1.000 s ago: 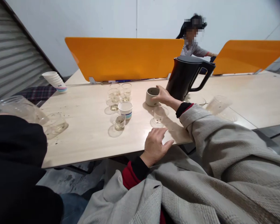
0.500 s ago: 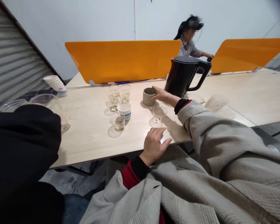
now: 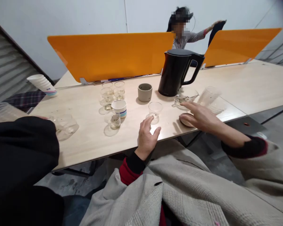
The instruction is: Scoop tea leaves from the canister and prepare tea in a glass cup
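My left hand (image 3: 147, 136) is open at the front of the table, its fingertips close to the base of a clear plastic cup (image 3: 155, 108); I cannot tell whether they touch. My right hand (image 3: 200, 117) reaches in over the table's front edge with fingers stretched and apart. Under its thumb lies a small round dark-rimmed disc (image 3: 186, 124), partly hidden. Just beyond the fingertips sits a clear glass dish (image 3: 193, 94) with dark bits in it. A grey-beige ceramic cup (image 3: 145, 93) stands upright, untouched, behind the plastic cup.
A black kettle (image 3: 173, 73) stands behind the glass dish, beside stacked clear cups (image 3: 208, 97). Left of centre are a paper cup (image 3: 119, 108) and several small cups with pale liquid (image 3: 107, 94). A dark sleeve (image 3: 23, 147) is at left. Behind orange dividers (image 3: 113, 56), a person holds dark cloth.
My right hand has left the ceramic cup and moved right and nearer, to the disc and glass dish. My left hand stays by the plastic cup. The person behind has raised an arm.
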Action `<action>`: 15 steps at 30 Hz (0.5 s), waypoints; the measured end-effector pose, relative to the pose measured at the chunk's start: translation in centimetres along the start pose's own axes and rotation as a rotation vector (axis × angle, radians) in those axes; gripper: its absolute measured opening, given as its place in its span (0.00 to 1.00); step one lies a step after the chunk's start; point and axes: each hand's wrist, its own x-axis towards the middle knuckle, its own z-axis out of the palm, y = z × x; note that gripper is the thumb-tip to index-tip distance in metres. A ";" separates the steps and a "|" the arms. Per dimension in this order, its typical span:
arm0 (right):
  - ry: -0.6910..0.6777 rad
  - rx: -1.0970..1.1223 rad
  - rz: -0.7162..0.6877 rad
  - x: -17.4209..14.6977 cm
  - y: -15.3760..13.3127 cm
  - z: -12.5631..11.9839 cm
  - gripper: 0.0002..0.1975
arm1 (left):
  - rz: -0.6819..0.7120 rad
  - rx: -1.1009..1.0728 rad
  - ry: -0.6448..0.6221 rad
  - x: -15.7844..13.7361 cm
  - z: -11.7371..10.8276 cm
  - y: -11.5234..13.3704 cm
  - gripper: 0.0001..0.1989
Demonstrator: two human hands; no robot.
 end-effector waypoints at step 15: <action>-0.046 -0.316 0.119 -3.2 0.9 5.8 0.26 | -0.184 0.101 -0.034 6.5 1.4 -0.8 0.48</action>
